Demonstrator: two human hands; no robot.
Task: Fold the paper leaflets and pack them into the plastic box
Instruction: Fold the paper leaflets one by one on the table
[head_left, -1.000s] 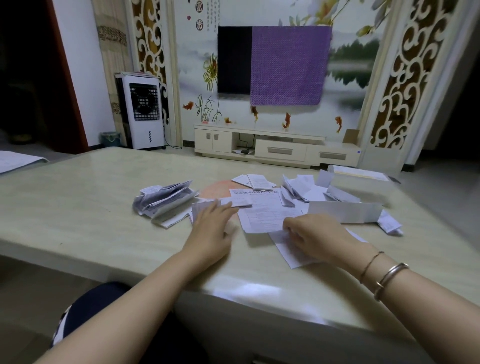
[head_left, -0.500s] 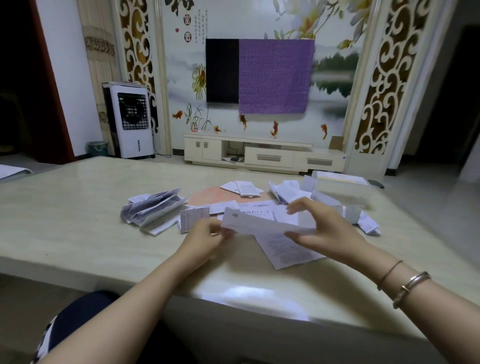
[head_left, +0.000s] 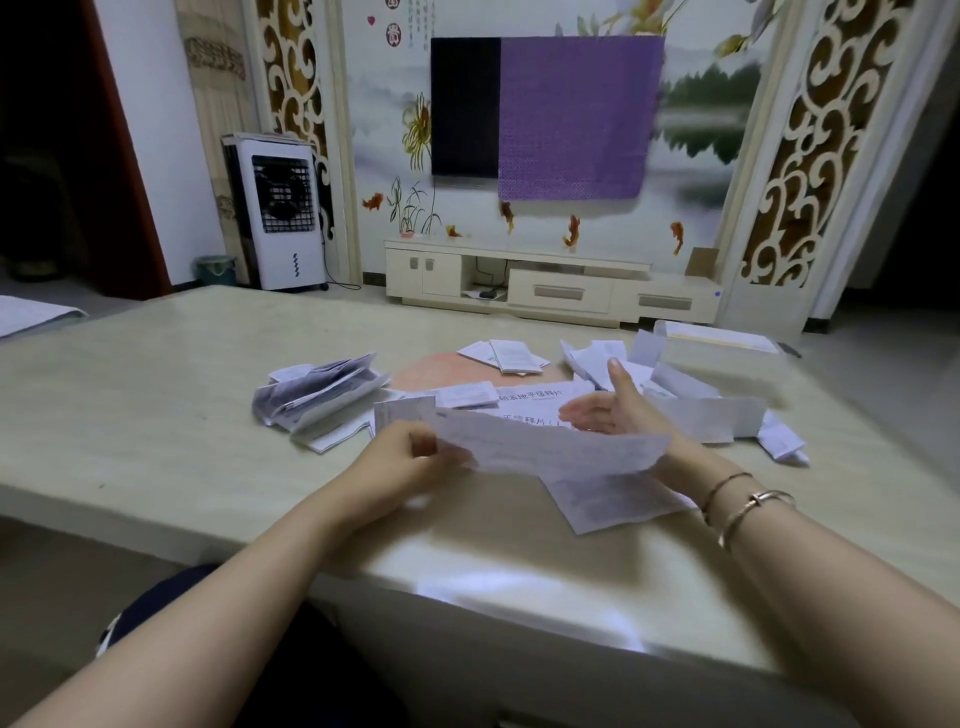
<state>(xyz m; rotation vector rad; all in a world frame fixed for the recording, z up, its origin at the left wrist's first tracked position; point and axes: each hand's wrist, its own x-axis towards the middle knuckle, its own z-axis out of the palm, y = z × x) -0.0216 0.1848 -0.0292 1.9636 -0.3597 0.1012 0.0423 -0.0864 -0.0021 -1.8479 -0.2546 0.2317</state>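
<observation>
Behind the pale stone-look table (head_left: 156, 415) stands a painted wall with a low white cabinet (head_left: 550, 283), a dark screen half draped in a purple cloth (head_left: 576, 117), and a white air cooler (head_left: 275, 213) on the floor to the left.

At the far right of the table sits the clear plastic box (head_left: 719, 358). Its walls are see-through and hard to read, and I can make out what looks like flat white paper lying in it near the top; how much is inside I cannot tell.

Above the near part of the table I hold 1 leaflet (head_left: 545, 449) lifted off the surface. It is a long, thin white strip covered in fine grey print, stretched across between my arms and sagging a little toward its right end. My left hand (head_left: 410, 462) pinches its left end, fingers curled with the thumb on top. My right hand (head_left: 613, 410) is behind the strip with the palm open, fingers straight and the thumb pointing up; its wrist is hidden by the paper, so I cannot tell whether it touches the sheet. 2 bangles (head_left: 748, 506) ring that wrist.

Flat on the table under the strip lies another printed sheet (head_left: 613, 499). Further back are more loose leaflets, some with large black characters (head_left: 530, 397), and a fanned pile of folded ones (head_left: 317, 392) sits to the left.
</observation>
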